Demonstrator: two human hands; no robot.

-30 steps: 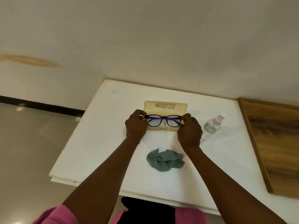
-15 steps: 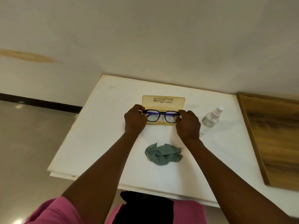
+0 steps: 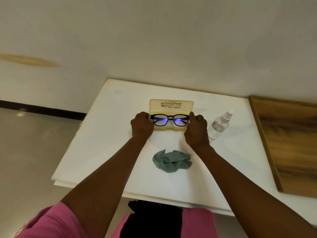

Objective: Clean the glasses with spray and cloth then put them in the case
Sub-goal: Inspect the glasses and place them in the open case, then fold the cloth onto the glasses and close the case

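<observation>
Both hands, left hand (image 3: 142, 126) and right hand (image 3: 196, 130), are pinching the glasses (image 3: 169, 119) by their ends (fingers curled), lowering them level into the open case (image 3: 171, 107), best released only once seated.

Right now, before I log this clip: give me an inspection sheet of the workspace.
Surface: white table, against a pale wall.
Job's things: black glasses held at the open yellow case; whether they are seated, cannot tell. Spray bottle upright, right of the case. Teal cloth crumpled, near side.
Clutter: wooden board at right.
Hands: left hand and right hand grip the frame's ends.
Cables: nothing seen.
Surroundings: grey floor, dark skirting.
</observation>
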